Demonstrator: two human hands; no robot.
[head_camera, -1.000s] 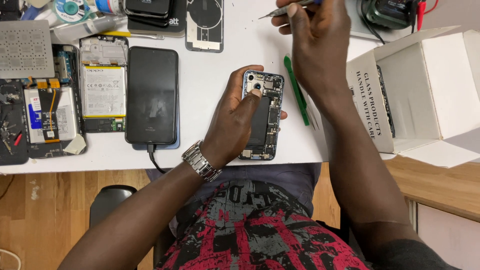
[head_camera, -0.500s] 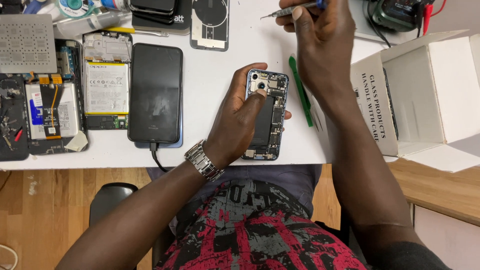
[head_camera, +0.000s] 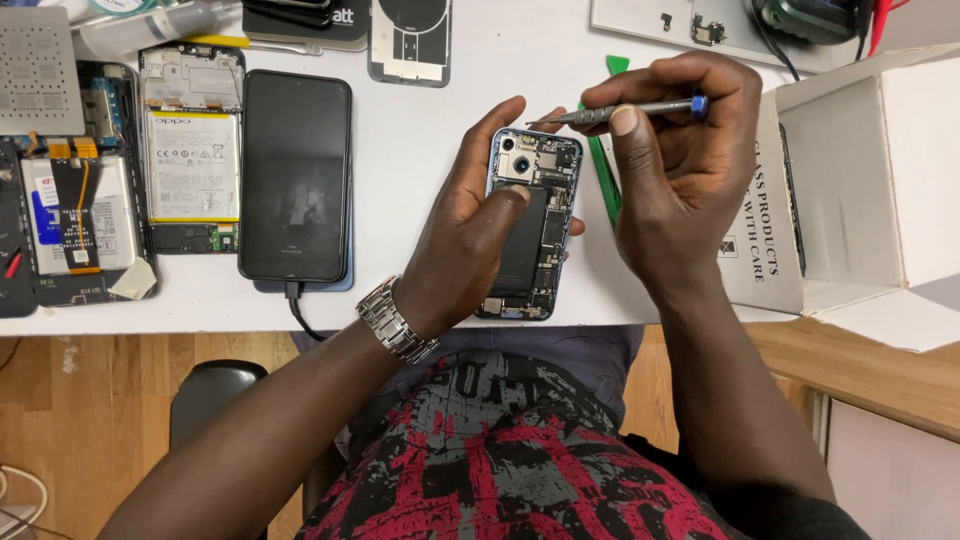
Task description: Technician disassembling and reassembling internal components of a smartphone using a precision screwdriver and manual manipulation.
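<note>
At the near edge of the white table [head_camera: 420, 130], directly in front of the person, lies the opened phone [head_camera: 532, 225], back cover off, with its internals facing up. This phone serves as the landmark for all positions below.

Hand states:
1. Left hand [head_camera: 462, 235]: rests on the opened phone from its left side, fingers curled around the frame, thumb pressing on the dark battery area. It steadies the phone flat on the table.
2. Right hand [head_camera: 680, 160]: closed in a pinch grip on a slim metal screwdriver [head_camera: 610, 112] with a blue end cap. The tool lies nearly horizontal, tip pointing left, just above the upper right corner of the phone, near the camera module. Contact between tip and phone cannot be confirmed.

Surroundings:
- Right of the phone, partly under the right hand: a green plastic pry tool [head_camera: 603, 180].
- Further right: an open white cardboard box [head_camera: 860, 190].
- Left of the phone: a dark phone [head_camera: 296, 175], screen up, with a cable plugged into its near end.
- Further left: 2 disassembled phones, one showing a white battery [head_camera: 192, 165].

Progress, as judged: opening is complete, since the rear cover is off and boards are exposed. Internal work at the upper end appears under way; the battery, the camera and the boards remain in place.
</note>
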